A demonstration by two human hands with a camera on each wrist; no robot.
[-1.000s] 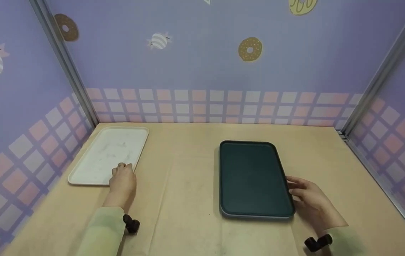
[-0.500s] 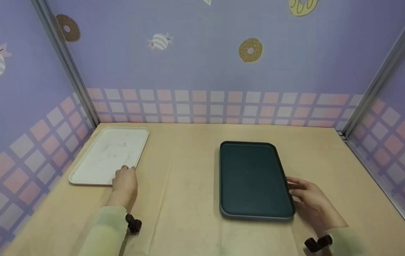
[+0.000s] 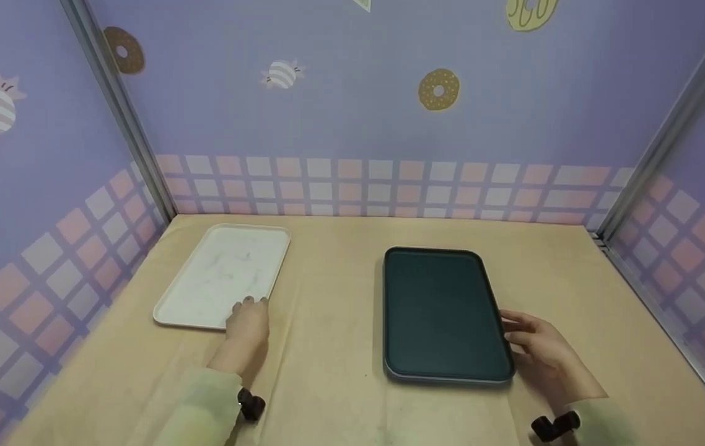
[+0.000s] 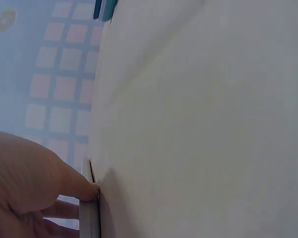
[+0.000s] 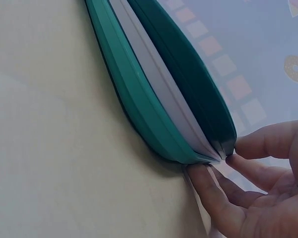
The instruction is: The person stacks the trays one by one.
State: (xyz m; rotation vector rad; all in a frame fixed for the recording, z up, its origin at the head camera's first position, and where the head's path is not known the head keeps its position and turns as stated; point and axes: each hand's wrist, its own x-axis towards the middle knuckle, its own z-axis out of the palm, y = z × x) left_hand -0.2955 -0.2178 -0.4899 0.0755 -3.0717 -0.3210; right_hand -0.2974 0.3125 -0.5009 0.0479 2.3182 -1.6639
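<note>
A white marbled tray (image 3: pixel 228 275) lies on the left side of the table in the head view. My left hand (image 3: pixel 248 325) pinches its near right corner, the thumb on the tray's rim (image 4: pixel 91 215) in the left wrist view. On the right rests a stack of trays, a dark green tray (image 3: pixel 445 313) on top. From the side, the right wrist view shows a white tray (image 5: pixel 161 79) in the middle and a lighter green tray (image 5: pixel 134 84) at the bottom. My right hand (image 3: pixel 541 344) touches the stack's right edge with loosely extended fingertips.
The beige table covering (image 3: pixel 328 347) has shallow creases between the two trays' places. A patterned back wall (image 3: pixel 352 124) and side walls enclose the table, with metal posts (image 3: pixel 117 105) at the corners. A small black device (image 3: pixel 250 406) sits on each wrist.
My left hand has drawn the white tray to the right and slightly nearer, toward the stack. The stack and my right hand have stayed in place.
</note>
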